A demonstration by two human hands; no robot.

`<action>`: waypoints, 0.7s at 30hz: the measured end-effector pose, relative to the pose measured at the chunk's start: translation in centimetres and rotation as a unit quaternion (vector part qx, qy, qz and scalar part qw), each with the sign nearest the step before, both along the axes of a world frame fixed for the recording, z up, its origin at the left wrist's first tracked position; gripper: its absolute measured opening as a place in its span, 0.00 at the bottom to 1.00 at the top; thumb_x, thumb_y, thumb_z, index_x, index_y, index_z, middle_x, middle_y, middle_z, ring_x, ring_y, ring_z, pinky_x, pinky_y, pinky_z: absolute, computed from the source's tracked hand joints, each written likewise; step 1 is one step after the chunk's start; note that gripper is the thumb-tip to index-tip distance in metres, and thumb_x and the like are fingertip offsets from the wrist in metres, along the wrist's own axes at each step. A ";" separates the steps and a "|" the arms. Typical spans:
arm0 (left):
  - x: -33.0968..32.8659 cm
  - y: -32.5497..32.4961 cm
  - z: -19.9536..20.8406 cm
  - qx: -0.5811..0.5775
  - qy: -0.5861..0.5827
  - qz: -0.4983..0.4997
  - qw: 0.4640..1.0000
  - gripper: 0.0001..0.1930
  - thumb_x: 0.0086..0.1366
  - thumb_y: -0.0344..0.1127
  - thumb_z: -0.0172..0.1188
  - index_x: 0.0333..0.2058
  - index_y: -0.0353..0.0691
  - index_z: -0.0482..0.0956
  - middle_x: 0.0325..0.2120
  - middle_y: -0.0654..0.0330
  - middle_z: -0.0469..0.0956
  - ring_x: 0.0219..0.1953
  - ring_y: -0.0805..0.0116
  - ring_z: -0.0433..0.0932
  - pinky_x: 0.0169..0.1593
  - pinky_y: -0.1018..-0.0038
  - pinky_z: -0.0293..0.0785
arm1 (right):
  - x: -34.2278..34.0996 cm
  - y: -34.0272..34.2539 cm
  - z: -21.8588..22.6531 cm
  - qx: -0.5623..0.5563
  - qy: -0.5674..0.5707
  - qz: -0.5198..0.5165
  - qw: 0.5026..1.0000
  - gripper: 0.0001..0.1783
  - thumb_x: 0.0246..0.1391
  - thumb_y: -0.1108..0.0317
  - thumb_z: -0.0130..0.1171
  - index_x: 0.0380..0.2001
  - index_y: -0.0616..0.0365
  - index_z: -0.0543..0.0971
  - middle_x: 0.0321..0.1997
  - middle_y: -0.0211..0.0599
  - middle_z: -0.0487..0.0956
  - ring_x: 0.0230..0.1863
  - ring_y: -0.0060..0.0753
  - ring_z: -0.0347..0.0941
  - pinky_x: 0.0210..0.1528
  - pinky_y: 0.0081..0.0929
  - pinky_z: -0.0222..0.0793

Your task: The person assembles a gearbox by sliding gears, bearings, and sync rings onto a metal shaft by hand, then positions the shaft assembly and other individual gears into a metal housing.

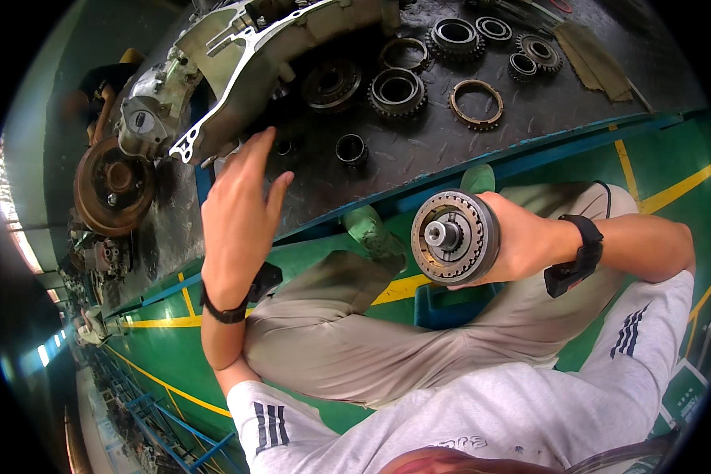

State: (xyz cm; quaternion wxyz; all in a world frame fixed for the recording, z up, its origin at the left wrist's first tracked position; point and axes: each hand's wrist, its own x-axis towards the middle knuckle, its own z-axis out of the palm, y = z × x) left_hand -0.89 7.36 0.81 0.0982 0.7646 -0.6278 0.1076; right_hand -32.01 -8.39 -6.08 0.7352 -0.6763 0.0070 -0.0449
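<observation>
My right hand is wrapped round a gear shaft assembly, held over my lap. Its round toothed end faces up, with a short shaft stub at the centre. My left hand reaches over the bench edge with fingers stretched out and thumb apart; nothing shows in it. Just beyond its fingertips stands a large metal gearbox housing. To the right of that hand, a small dark bearing ring lies on the bench. Behind it sit a gear with a hub and a darker gear.
The dark metal bench also bears a brass-coloured synchronizer ring, several gears and bearings, and a brown cloth. A rusty brake drum stands at the left. Another person is at the far left.
</observation>
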 end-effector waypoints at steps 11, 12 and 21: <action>-5.5 -2.3 2.3 -0.084 0.295 -0.250 0.918 0.19 0.59 0.19 0.77 0.50 0.30 0.87 0.46 0.49 0.89 0.42 0.61 0.85 0.46 0.69 0.83 | 0.0 -0.1 0.3 -0.007 0.000 -0.040 0.999 0.29 0.55 0.76 0.81 0.59 0.62 0.81 0.54 0.32 0.87 0.54 0.20 0.78 0.61 0.29 0.78; -6.3 -2.1 2.7 -0.094 0.301 -0.304 0.899 0.22 0.56 0.25 0.82 0.49 0.28 0.87 0.45 0.46 0.89 0.43 0.59 0.86 0.46 0.67 0.84 | 0.2 0.1 0.5 0.012 -0.003 -0.043 0.999 0.29 0.56 0.76 0.80 0.59 0.62 0.81 0.54 0.32 0.87 0.54 0.20 0.78 0.61 0.29 0.78; -9.6 -3.1 2.1 -0.073 0.277 -0.396 0.873 0.21 0.48 0.27 0.83 0.43 0.33 0.90 0.42 0.49 0.88 0.39 0.53 0.87 0.42 0.65 0.83 | 0.0 0.3 0.5 0.012 -0.022 -0.046 0.999 0.26 0.56 0.77 0.78 0.57 0.63 0.81 0.53 0.32 0.87 0.53 0.19 0.78 0.59 0.29 0.79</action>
